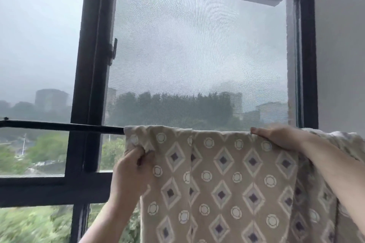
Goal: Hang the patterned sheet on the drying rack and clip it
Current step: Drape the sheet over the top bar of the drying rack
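Observation:
The patterned sheet [221, 179], beige with diamonds and circles, hangs draped over a dark horizontal rack bar [63, 126] in front of the window. My left hand [132, 167] grips the sheet's left edge just below the bar, bunching the cloth. Further right, my right hand [280, 137] lies on top of the sheet at the bar, fingers stretched out flat toward the left. The bar's right part is hidden under the cloth. No clip is in view.
A black-framed window [92, 69] with a mesh screen [197, 55] stands right behind the bar. A grey wall [341, 45] closes off the right side. Trees and buildings show outside.

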